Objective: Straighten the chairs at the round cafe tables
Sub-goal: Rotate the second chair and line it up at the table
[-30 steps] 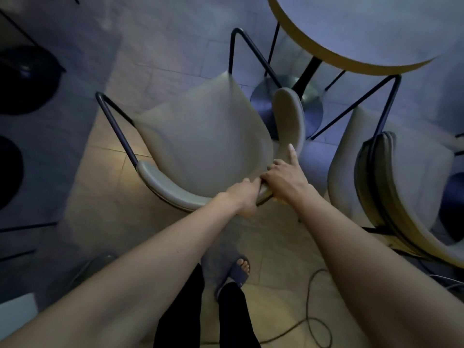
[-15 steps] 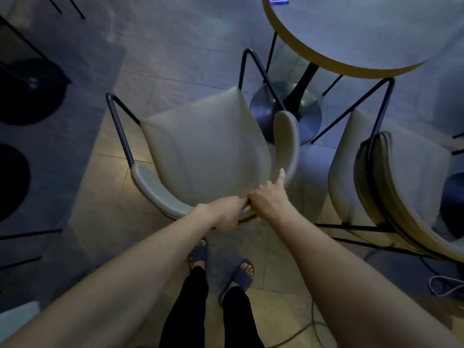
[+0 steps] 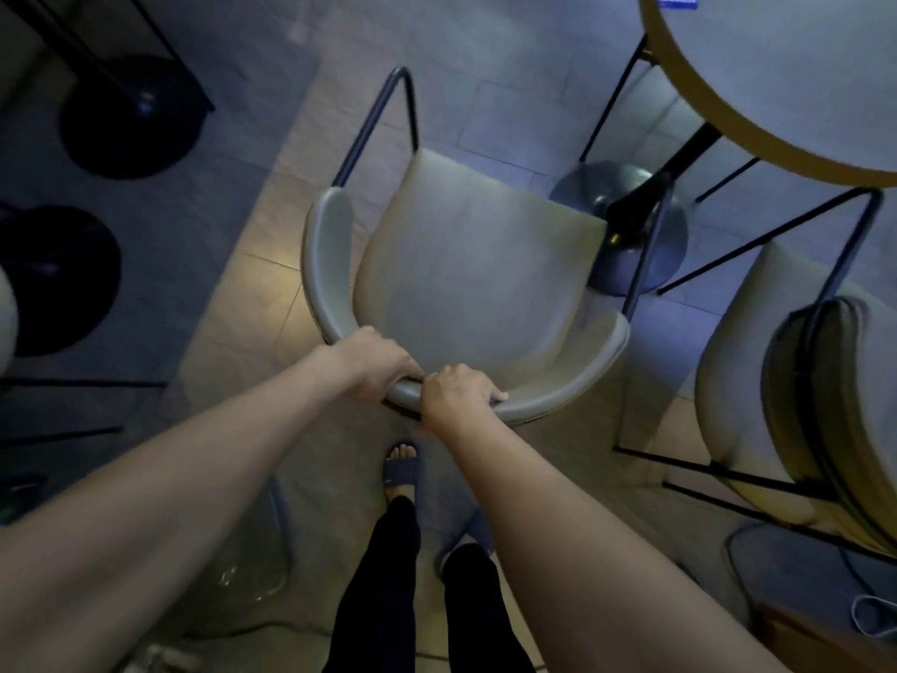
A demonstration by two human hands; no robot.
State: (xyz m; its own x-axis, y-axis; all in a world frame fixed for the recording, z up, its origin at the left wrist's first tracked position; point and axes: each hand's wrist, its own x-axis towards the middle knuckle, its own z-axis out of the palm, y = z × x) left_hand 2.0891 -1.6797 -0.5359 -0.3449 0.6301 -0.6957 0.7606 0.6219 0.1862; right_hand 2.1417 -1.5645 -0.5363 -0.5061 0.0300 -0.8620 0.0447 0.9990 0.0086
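The cream-upholstered armchair with a curved grey backrest and thin black metal legs (image 3: 466,279) stands on the tiled floor (image 3: 485,60) in the middle of the head view, directly in front of the person, its seat turned toward the upper right, where the round cafe table with a pale top and yellowish wooden edge (image 3: 796,65) fills the corner. The table's black post runs down to a round grey metal base (image 3: 626,225), which lies just beyond the chair's front right corner, partly behind one of its legs.

Both hands are clamped on the curved backrest at its nearest point. The left hand (image 3: 373,364) wraps over the rail from the left, fingers curled down on the seat side. The right hand (image 3: 456,388) grips just beside it, touching or almost touching it, with its fingertips (image 3: 497,395) laid along the top of the rail.

A second cream chair with a darker olive backrest (image 3: 805,395) stands to the right, close beside the first and also near the table. At the left edge, two round black table bases (image 3: 131,114) sit on darker floor. Below the arms are black trouser legs and a dark blue slide sandal (image 3: 400,471) just behind the backrest; a thin cable (image 3: 873,619) lies on the floor at the lower right.
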